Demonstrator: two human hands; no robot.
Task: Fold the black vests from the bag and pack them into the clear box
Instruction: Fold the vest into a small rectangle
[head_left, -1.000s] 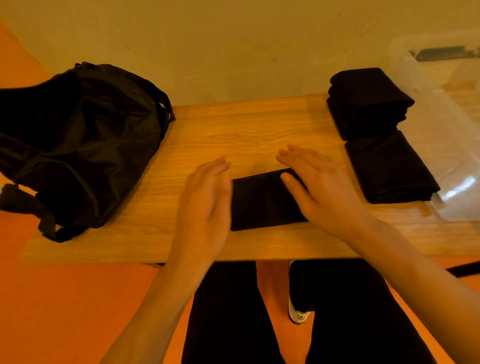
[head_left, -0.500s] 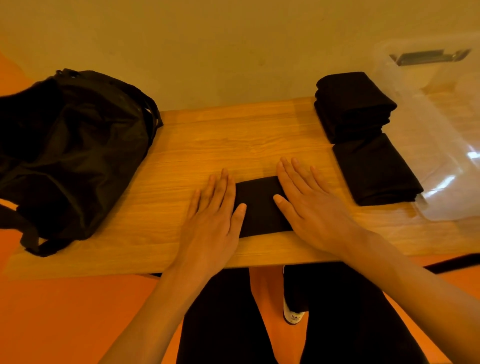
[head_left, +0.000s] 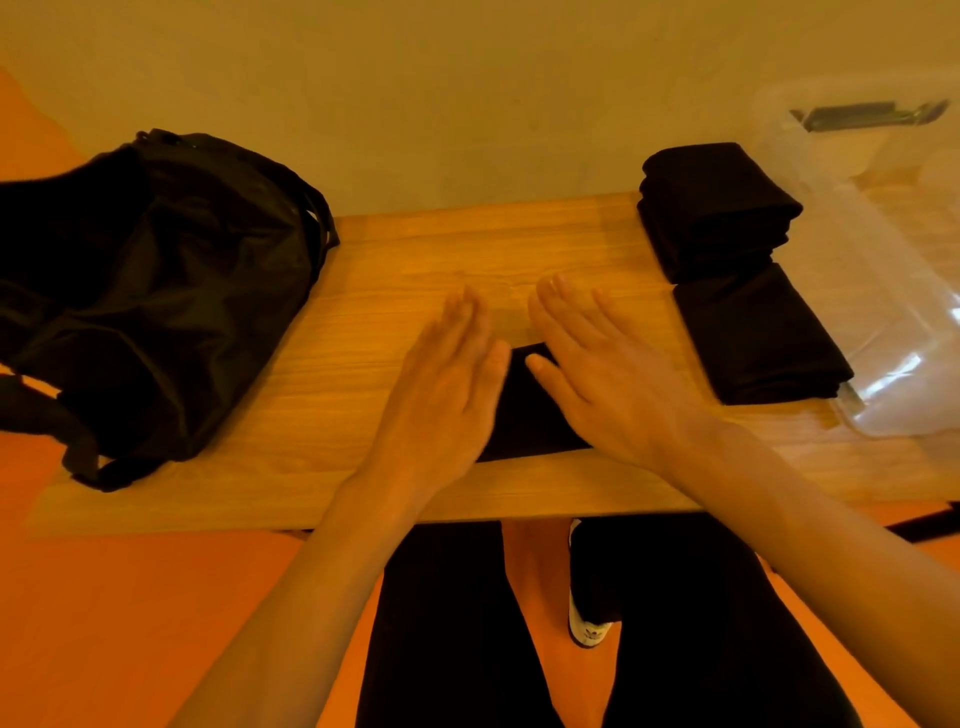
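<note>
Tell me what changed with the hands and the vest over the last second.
Both hands slid inward over the folded vest: the left hand moved right, the right hand moved left, so only a narrow strip of cloth shows between them. Both stay flat, fingers straight; nothing was gripped or released. The bag, the far pile, the near pile, the clear box and the table kept their places.

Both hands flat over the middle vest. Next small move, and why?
Probably grip the vest and shift it right onto the near pile beside the clear box: it looks fully folded, and left hand and right hand lie open over it.
</note>
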